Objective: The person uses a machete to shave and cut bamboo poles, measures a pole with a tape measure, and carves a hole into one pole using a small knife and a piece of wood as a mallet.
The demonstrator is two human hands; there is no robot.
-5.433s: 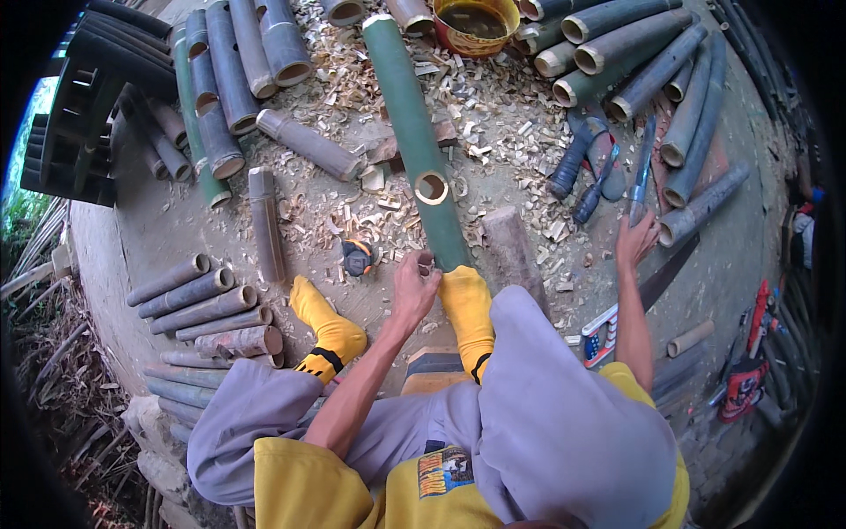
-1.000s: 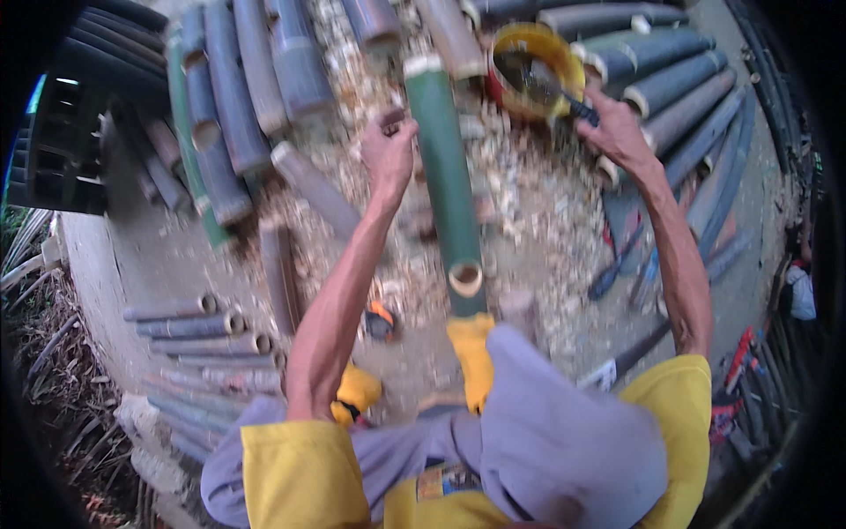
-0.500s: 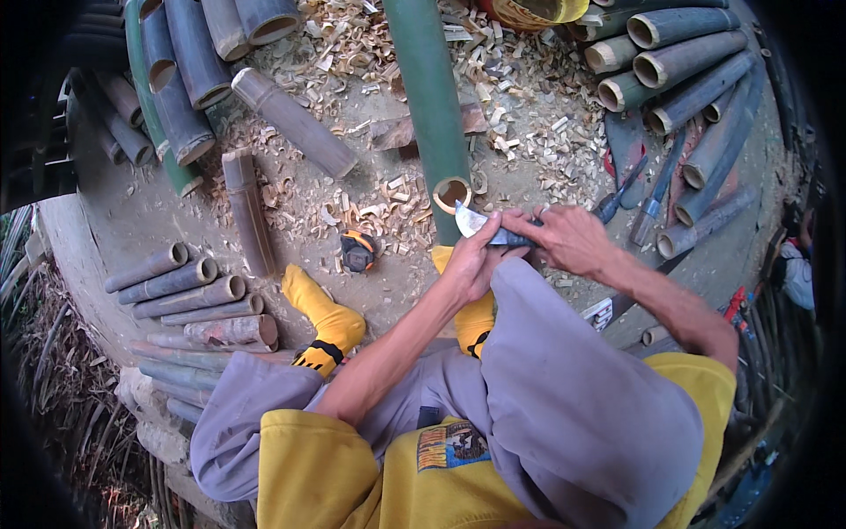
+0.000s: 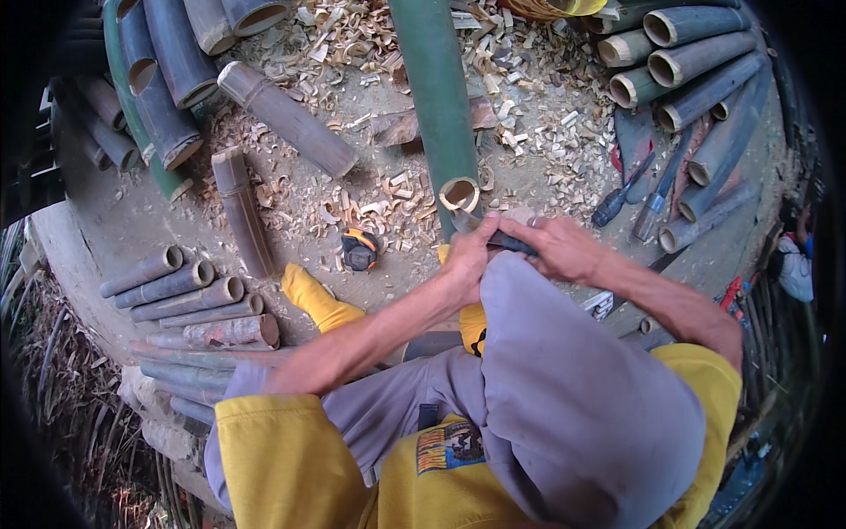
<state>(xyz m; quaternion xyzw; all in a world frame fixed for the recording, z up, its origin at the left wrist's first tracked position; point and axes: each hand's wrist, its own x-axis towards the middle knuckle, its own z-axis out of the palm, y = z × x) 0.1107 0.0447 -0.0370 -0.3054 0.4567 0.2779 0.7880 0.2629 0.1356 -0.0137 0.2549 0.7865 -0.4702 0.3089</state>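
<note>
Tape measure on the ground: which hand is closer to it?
Left. The left hand is to the right of the tape measure; the right hand is farther right, beyond the left.

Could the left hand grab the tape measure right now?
Probably yes: the tape measure lies off to the left, uncovered, though the left hand is on the knife and would have to let go first.
</note>
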